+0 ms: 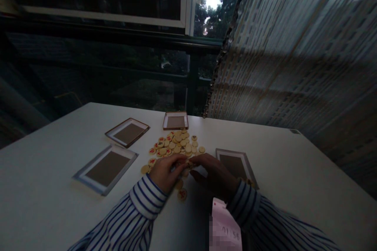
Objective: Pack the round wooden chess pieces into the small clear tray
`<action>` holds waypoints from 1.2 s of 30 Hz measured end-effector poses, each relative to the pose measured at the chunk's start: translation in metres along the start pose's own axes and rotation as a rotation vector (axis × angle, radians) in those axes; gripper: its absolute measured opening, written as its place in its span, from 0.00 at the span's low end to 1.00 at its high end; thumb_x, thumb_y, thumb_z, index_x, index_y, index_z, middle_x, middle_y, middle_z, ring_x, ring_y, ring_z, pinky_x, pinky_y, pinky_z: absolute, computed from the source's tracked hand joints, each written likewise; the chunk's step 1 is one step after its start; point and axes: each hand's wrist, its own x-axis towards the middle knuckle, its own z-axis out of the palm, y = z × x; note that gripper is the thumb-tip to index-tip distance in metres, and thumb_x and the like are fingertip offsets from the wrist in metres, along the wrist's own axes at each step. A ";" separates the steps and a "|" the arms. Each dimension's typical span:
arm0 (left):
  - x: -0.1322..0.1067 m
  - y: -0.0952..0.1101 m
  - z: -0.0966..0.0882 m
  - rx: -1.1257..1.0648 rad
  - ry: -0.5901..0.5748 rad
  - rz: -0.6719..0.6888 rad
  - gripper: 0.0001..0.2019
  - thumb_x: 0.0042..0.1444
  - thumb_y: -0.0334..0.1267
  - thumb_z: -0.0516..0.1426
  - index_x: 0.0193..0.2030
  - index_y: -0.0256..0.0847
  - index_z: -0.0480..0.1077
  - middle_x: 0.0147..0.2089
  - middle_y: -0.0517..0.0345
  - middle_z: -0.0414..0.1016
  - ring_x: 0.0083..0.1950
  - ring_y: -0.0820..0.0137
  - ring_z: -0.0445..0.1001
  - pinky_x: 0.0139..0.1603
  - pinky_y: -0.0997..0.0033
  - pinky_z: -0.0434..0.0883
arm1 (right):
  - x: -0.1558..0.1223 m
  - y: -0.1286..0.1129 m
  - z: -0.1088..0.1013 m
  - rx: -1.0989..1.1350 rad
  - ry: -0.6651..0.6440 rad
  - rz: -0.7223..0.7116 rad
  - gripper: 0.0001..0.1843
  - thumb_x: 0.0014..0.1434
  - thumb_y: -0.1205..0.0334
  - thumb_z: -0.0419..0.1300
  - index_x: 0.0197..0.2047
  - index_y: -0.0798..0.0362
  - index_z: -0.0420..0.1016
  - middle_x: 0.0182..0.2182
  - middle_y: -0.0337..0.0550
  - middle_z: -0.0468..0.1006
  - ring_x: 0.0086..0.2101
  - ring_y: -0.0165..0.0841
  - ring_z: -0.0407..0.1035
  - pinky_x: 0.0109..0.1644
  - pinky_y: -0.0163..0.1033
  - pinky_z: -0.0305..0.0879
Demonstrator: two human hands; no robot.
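Cream-coloured discs (pixel 176 145), some marked in red and some in dark ink, lie heaped in the middle of the white counter (pixel 59 145), and that heap is where we're working. Our left hand (pixel 166 172) comes in from its striped sleeve (pixel 147 200), knuckles up, fingers (pixel 179 159) bent down onto the near edge of the heap. Our right hand (pixel 215 174) meets it from the other side, fingertips (pixel 194 161) curled in until the two hands touch over a few discs. Are those discs pinched or only pressed? In this dim light we cannot tell, for either hand.

Now the containers: four shallow trays ring the heap. The far tray (pixel 175 121) sits just beyond the discs, almost touching them, showing only its brown floor. The tilted tray (pixel 127 132) lies off to the left, brown floor bare too. The big pale-rimmed tray (pixel 106 168) lies nearer on the left, the same. The right-hand tray (pixel 235 162) lies just behind our right wrist, which hides part of it, and what shows of it is plain brown.

One red-marked disc (pixel 182 194) lies loose by our left wrist, and another plain one (pixel 145 169) sits left of the hand. A pink slip (pixel 225 223) with digits lies by our right sleeve. A striped curtain (pixel 294 66) hangs on the right.
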 end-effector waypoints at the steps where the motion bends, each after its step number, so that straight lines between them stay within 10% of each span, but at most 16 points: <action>1: 0.000 0.000 0.000 -0.009 -0.003 -0.012 0.11 0.51 0.40 0.53 0.41 0.41 0.70 0.34 0.58 0.76 0.34 0.71 0.73 0.36 0.72 0.68 | 0.000 0.000 0.000 -0.020 -0.014 -0.005 0.16 0.50 0.67 0.56 0.44 0.52 0.64 0.37 0.45 0.71 0.38 0.32 0.64 0.40 0.38 0.61; 36: 0.000 -0.012 -0.021 0.181 -0.207 -0.002 0.09 0.49 0.38 0.50 0.32 0.39 0.70 0.31 0.57 0.74 0.32 0.72 0.70 0.34 0.74 0.66 | -0.001 -0.007 -0.003 -0.399 -0.212 0.143 0.09 0.53 0.58 0.53 0.36 0.53 0.67 0.33 0.43 0.69 0.36 0.32 0.61 0.37 0.37 0.52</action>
